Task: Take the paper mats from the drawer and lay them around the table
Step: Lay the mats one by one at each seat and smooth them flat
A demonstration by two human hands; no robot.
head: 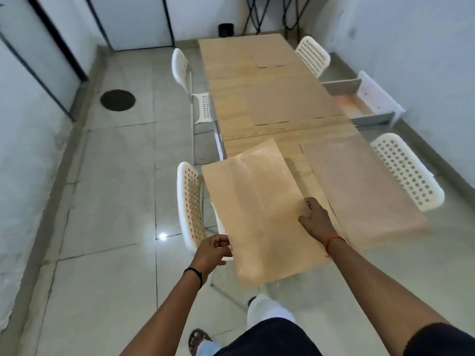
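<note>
A long wooden desk (231,73) carries brown paper mats: one at the near right (359,186), one mid-desk (288,101), one farther back (277,56).

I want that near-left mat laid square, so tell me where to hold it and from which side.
Hold the mat by its two long side edges near your end, coming from the table's near end. It is a thin, limp sheet overhanging the table, so one-point grips would probably let it droop. The left hand pinches the left edge; the right hand rests on the right side.
</note>
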